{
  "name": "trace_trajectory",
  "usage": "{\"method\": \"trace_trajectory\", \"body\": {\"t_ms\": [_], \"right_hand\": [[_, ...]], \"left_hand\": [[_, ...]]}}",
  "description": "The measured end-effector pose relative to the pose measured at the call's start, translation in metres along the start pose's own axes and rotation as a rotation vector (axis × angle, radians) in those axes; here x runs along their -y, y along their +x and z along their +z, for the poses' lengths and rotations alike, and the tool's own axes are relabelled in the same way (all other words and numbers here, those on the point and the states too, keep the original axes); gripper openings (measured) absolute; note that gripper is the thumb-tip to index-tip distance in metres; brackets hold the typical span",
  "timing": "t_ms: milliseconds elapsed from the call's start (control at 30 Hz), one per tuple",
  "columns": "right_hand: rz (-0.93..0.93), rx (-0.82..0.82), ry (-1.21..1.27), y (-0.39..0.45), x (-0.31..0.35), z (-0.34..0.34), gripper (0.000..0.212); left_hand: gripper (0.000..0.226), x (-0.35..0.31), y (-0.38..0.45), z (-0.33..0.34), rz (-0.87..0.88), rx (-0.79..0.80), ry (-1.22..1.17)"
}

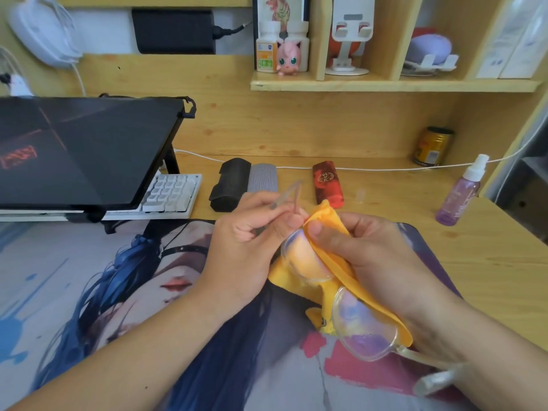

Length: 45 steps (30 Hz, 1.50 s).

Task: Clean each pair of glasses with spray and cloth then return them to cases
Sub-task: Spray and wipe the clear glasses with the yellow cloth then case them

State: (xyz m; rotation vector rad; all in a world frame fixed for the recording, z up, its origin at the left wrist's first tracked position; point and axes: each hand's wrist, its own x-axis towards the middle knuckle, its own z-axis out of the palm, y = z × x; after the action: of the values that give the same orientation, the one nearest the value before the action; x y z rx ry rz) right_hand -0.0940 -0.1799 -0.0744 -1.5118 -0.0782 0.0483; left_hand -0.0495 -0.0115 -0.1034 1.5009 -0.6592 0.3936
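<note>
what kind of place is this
Most likely a home study desk: a laptop on a stand over a white keyboard, wooden shelves with a pink toy figure, and a printed desk mat.

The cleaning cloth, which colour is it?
The cloth is orange-yellow, seen best in the head view.

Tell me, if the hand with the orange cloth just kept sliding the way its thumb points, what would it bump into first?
Probably the left hand. The right hand pinches the orange cloth over a lens of the clear glasses, thumb aimed left, and the left hand's fingers grip the frame right beside it. Depth is hard to judge.
</note>
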Motion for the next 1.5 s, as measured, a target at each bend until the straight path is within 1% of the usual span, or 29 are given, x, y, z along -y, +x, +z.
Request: {"method": "trace_trajectory", "body": {"t_ms": [67, 133, 233, 300, 367, 467, 500, 567, 600, 667, 700, 733, 800, 833, 867, 933, 967, 1033, 1067, 1133, 1200, 1233, 1300, 1367, 1433, 1467, 1500], "right_hand": [[-0.007, -0.078, -0.006, 0.002, 0.002, -0.005, 0.032], [0.001, -0.148, 0.079, 0.009, 0.004, -0.016, 0.026], [-0.025, -0.196, 0.162, 0.02, 0.013, -0.04, 0.014], [-0.046, -0.194, 0.143, 0.025, 0.016, -0.052, 0.014], [-0.074, -0.162, 0.138, 0.025, 0.018, -0.058, 0.022], [-0.222, -0.085, 0.192, 0.021, 0.02, -0.051, 0.037], [-0.277, -0.033, 0.208, 0.018, 0.02, -0.046, 0.041], [-0.314, 0.11, 0.2, 0.012, 0.016, -0.035, 0.039], [-0.302, 0.191, 0.127, 0.009, 0.014, -0.031, 0.039], [-0.243, 0.381, -0.19, 0.002, 0.011, -0.028, 0.04], [-0.207, 0.46, -0.291, 0.001, 0.011, -0.03, 0.035], [-0.177, 0.493, -0.295, 0.002, 0.013, -0.031, 0.03], [-0.153, 0.447, -0.167, 0.003, 0.014, -0.03, 0.033], [-0.143, 0.387, -0.088, 0.004, 0.013, -0.029, 0.034], [-0.137, 0.329, -0.032, 0.006, 0.012, -0.027, 0.029], [-0.133, 0.264, -0.022, 0.008, 0.01, -0.025, 0.012], [-0.125, 0.258, -0.046, 0.009, 0.009, -0.025, 0.018], [-0.032, 0.311, -0.134, 0.008, 0.009, -0.022, 0.038], [0.031, 0.348, -0.18, 0.006, 0.01, -0.019, 0.037], [0.104, 0.419, -0.282, 0.002, 0.01, -0.017, 0.017], [0.128, 0.445, -0.328, 0.0, 0.012, -0.017, 0.009], [0.144, 0.463, -0.329, -0.001, 0.013, -0.018, 0.007], [0.148, 0.511, -0.317, -0.002, 0.014, -0.021, 0.014], [0.169, 0.567, -0.264, -0.002, 0.013, -0.021, 0.009], [0.205, 0.576, -0.165, -0.001, 0.011, -0.02, 0.021], [0.219, 0.58, -0.127, -0.001, 0.011, -0.018, 0.023], [0.215, 0.569, -0.118, 0.0, 0.01, -0.016, 0.02]], "left_hand": [[0.017, -0.004, 0.001, -0.005, 0.046, -0.03, 0.085], [0.018, -0.007, 0.004, -0.015, 0.086, -0.1, 0.141], [0.017, -0.009, 0.01, -0.026, 0.123, -0.173, 0.19], [0.017, -0.008, 0.011, -0.027, 0.126, -0.165, 0.208], [0.018, -0.007, 0.01, -0.025, 0.137, -0.133, 0.219], [0.017, -0.006, 0.008, -0.023, 0.228, -0.082, 0.26], [0.016, -0.005, 0.008, -0.022, 0.261, -0.08, 0.274], [0.014, -0.005, 0.007, -0.02, 0.305, -0.08, 0.28], [0.015, -0.005, 0.007, -0.02, 0.316, -0.076, 0.273], [0.015, -0.005, 0.008, -0.019, 0.315, -0.06, 0.27], [0.014, -0.005, 0.008, -0.019, 0.306, -0.052, 0.269], [0.014, -0.005, 0.008, -0.019, 0.298, -0.046, 0.261], [0.015, -0.005, 0.008, -0.019, 0.302, -0.035, 0.247], [0.017, -0.005, 0.007, -0.018, 0.307, -0.028, 0.247], [0.019, -0.005, 0.007, -0.017, 0.309, -0.018, 0.246], [0.02, -0.004, 0.006, -0.014, 0.321, 0.009, 0.241], [0.021, -0.003, 0.005, -0.013, 0.331, 0.022, 0.238], [0.022, -0.003, 0.004, -0.01, 0.339, 0.042, 0.228], [0.022, -0.004, 0.004, -0.01, 0.334, 0.05, 0.23], [0.028, -0.006, 0.002, -0.01, 0.321, 0.08, 0.246], [0.032, -0.008, 0.001, -0.009, 0.337, 0.126, 0.258], [0.03, -0.009, 0.001, -0.009, 0.348, 0.147, 0.251], [0.025, -0.01, 0.002, -0.007, 0.368, 0.177, 0.235], [0.023, -0.01, 0.002, -0.007, 0.377, 0.19, 0.227], [0.023, -0.009, 0.002, -0.008, 0.371, 0.189, 0.22], [0.022, -0.009, 0.002, -0.008, 0.363, 0.188, 0.212], [0.019, -0.007, 0.002, -0.008, 0.353, 0.192, 0.201]]}}
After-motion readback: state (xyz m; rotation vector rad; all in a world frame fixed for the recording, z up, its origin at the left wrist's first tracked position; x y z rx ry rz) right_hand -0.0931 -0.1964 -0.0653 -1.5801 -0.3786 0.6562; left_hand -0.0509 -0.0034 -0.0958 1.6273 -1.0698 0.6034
